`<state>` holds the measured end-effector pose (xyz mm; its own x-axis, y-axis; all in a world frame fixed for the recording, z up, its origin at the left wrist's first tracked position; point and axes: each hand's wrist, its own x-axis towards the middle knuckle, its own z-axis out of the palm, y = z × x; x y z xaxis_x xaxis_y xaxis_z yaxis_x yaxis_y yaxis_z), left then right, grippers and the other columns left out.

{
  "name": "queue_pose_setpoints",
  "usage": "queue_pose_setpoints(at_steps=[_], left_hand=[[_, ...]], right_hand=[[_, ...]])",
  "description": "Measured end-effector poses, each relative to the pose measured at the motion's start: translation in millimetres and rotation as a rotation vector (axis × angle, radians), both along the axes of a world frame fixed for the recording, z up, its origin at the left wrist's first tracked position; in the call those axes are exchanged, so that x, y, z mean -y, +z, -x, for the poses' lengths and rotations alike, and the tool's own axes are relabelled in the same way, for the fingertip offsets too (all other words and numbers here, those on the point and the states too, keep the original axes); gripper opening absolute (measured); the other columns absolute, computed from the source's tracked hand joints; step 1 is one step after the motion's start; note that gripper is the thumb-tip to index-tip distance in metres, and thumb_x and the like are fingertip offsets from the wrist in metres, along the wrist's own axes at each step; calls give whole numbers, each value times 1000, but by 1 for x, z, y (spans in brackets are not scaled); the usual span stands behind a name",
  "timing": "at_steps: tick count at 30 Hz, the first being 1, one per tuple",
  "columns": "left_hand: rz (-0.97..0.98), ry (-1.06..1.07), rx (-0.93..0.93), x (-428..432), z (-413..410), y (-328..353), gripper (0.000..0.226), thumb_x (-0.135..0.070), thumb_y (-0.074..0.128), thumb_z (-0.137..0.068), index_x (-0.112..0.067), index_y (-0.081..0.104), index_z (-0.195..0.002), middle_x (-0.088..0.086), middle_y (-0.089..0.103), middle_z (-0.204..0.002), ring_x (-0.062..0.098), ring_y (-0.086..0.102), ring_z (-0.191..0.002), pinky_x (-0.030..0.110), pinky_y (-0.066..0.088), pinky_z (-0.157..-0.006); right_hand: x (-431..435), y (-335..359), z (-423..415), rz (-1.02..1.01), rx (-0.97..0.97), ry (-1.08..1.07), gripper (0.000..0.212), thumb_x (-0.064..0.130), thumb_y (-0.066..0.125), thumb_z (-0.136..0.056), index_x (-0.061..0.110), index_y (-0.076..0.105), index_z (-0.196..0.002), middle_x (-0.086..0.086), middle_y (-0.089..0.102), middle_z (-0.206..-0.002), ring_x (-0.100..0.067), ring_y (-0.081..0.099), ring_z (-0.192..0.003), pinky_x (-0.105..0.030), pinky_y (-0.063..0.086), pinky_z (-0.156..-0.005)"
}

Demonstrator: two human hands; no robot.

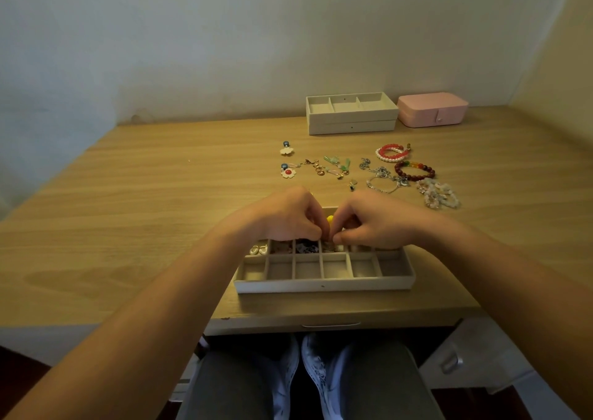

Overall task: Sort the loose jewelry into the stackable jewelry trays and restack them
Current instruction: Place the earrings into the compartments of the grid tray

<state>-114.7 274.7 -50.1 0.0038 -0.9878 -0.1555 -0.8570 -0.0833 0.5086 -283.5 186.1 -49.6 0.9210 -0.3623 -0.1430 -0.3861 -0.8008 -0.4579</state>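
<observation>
A beige jewelry tray (324, 283) with many small compartments sits at the desk's front edge. Its middle row holds pearl earrings (258, 250) and other small pieces; the front row is bare. My left hand (288, 217) and my right hand (372, 224) hover over the tray's middle, fingertips meeting, both pinching a small piece of jewelry (329, 241) that is mostly hidden. A yellow bead (330, 218) shows between the hands. Loose earrings (333, 166), flower charms (287, 172) and bead bracelets (414, 171) lie beyond the tray.
Two stacked beige trays (351, 121) stand at the back of the desk, with a pink jewelry box (433, 109) to their right. The wall closes the back and the right side. A drawer handle (330, 324) is below the desk edge, my knees beneath.
</observation>
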Motion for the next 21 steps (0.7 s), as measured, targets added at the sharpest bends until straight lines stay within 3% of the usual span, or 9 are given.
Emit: queue_pose_setpoints(at_steps=[5, 10, 16, 21], left_hand=[[9, 2, 21, 1, 4, 1, 10, -24, 76, -83, -29, 81, -90, -6, 74, -81, 12, 63, -76, 29, 49, -67], [70, 1, 164, 2, 10, 0, 9, -32, 79, -80, -32, 81, -89, -11, 73, -76, 11, 65, -73, 27, 49, -62], [106, -20, 248, 3, 14, -1, 9, -36, 80, -78, -30, 81, -85, -8, 72, -71, 14, 65, -68, 30, 52, -61], [135, -26, 282, 2, 16, -2, 4, -28, 78, -78, -29, 80, -81, -6, 73, -74, 15, 65, -67, 30, 53, -60]], right_hand=[[7, 1, 10, -68, 72, -44, 19, 22, 66, -93, 33, 81, -94, 8, 73, -83, -13, 65, -82, -36, 57, -72], [7, 2, 10, -59, 68, -55, 23, 16, 63, -92, 31, 81, -94, 7, 74, -85, -15, 65, -82, -39, 56, -76], [6, -1, 8, -50, 58, -54, 24, 15, 63, -91, 29, 81, -94, 9, 74, -80, -10, 65, -76, -32, 56, -70], [5, 2, 10, -94, 63, -13, 19, 17, 69, -91, 33, 80, -91, 26, 66, -67, 2, 57, -66, -15, 45, -60]])
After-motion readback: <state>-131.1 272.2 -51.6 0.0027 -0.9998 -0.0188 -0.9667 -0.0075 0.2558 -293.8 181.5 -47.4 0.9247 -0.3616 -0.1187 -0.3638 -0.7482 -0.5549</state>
